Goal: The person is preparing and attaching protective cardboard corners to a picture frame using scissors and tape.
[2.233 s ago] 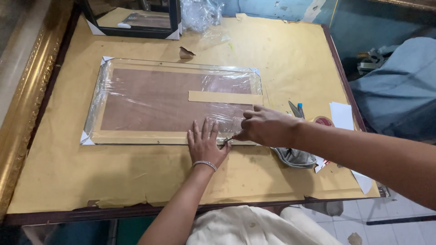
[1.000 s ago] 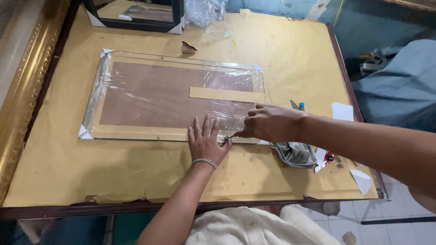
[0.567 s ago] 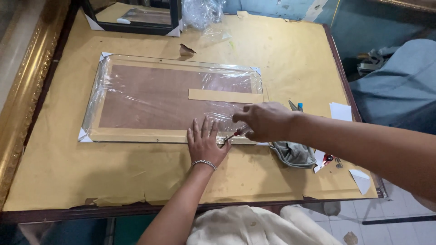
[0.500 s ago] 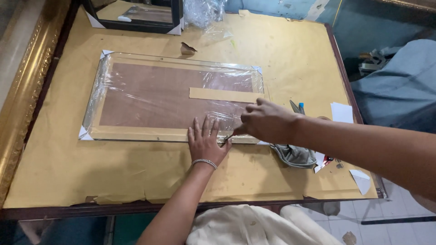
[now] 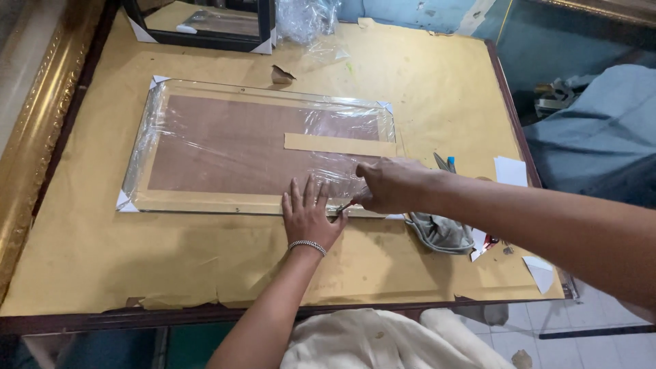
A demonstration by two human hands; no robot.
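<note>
Clear plastic film covers a picture frame (image 5: 263,147) lying face down at centre of the frame, brown backing up, on a paper-covered table (image 5: 96,253); white corner guards fitted, a tan tape strip (image 5: 339,144) across its right half; wrapping looks largely done, the near edge being worked; left hand (image 5: 311,213) flat, fingers spread, pressing that edge; right hand (image 5: 389,184) clenched round a small red-tipped tool (image 5: 344,206) at the film; grey cloth (image 5: 441,232) at right; second frame (image 5: 205,24) at upper left.

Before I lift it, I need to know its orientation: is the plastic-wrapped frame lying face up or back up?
Back up. The wrapped frame lies flat, showing its brown backing board and a tape strip.
</note>
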